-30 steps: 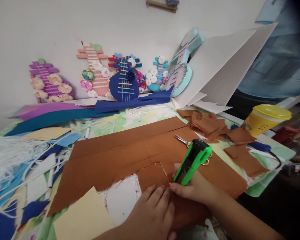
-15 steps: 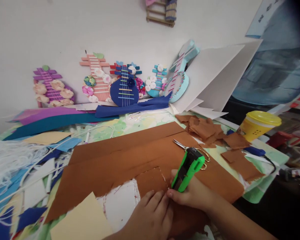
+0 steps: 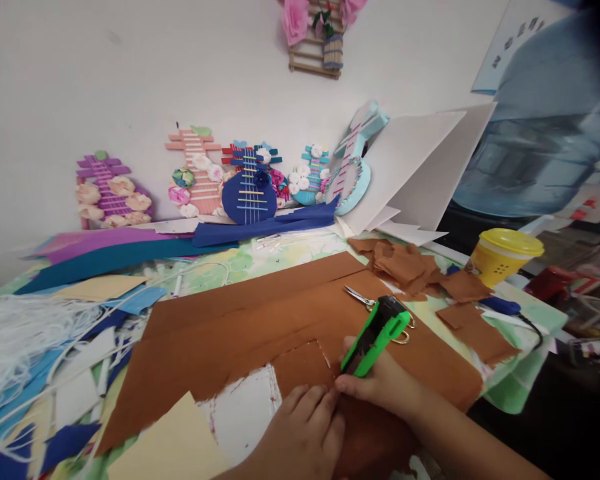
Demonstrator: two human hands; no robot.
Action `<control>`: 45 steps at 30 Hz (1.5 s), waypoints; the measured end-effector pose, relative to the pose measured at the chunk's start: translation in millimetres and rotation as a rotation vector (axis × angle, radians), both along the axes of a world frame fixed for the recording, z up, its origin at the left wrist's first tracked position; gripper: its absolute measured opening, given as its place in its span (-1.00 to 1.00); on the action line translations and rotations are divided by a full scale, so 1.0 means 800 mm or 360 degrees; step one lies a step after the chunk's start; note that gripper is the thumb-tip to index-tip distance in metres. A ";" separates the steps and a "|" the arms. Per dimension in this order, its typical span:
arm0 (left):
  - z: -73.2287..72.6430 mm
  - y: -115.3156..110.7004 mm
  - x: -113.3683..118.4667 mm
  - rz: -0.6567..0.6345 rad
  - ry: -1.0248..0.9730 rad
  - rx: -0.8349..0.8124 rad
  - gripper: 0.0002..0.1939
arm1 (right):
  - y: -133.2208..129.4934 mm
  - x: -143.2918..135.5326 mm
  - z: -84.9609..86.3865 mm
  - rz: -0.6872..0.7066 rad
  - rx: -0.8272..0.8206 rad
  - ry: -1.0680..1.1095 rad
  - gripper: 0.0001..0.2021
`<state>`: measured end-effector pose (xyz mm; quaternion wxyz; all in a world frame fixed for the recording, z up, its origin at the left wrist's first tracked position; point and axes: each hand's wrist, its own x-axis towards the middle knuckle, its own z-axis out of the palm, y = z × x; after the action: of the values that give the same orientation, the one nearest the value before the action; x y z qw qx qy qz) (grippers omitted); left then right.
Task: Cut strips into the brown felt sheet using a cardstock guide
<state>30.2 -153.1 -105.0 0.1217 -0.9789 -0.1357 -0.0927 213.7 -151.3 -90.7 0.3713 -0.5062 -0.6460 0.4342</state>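
My right hand [image 3: 380, 385] is closed around a green and black utility knife [image 3: 376, 337], held tilted with its lower end at the brown sheet [image 3: 215, 333]; the blade tip is hidden by my fingers. My left hand [image 3: 300, 427] lies flat on the brown sheet just left of the knife, fingers stretched out and pressing it. A rectangle with rough cut edges [image 3: 300, 367] is marked in the sheet ahead of my hands. Beside it a white area [image 3: 245, 413] shows through. Gold-handled scissors [image 3: 360, 297] lie on the sheet behind the knife.
A cream sheet [image 3: 173, 443] overlaps the near left. White cord [image 3: 35, 333] and coloured scraps heap at the left. Brown scraps [image 3: 405, 267], a yellow tub [image 3: 505, 257] and a blue corded tool [image 3: 501, 305] sit at the right. Decorated paper instruments [image 3: 250, 193] lean on the wall.
The camera view has tilted up slightly, so more of the wall hanging shows. Both hands and the knife keep nearly the same place on the sheet.
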 end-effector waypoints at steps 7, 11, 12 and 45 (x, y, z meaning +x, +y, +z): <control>0.016 -0.001 0.002 0.0013 0.0154 -0.0195 -0.48 | 0.001 0.004 -0.002 -0.0006 0.0105 0.0116 -0.55; 0.016 -0.003 0.001 0.0034 0.0190 -0.0253 -0.44 | -0.003 0.004 0.000 0.0052 0.0060 0.0129 -0.52; 0.016 -0.003 0.001 0.0041 0.0194 -0.0266 -0.43 | -0.003 0.004 0.000 0.0072 0.0046 0.0124 -0.53; 0.003 -0.008 -0.002 0.0037 -0.0157 -0.0244 -0.51 | -0.014 0.002 0.010 0.0249 0.0093 -0.0223 -0.72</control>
<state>28.8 -159.1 -102.8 0.0406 -0.9779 -0.1595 -0.1287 214.9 -162.6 -82.5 0.3048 -0.4722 -0.7204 0.4065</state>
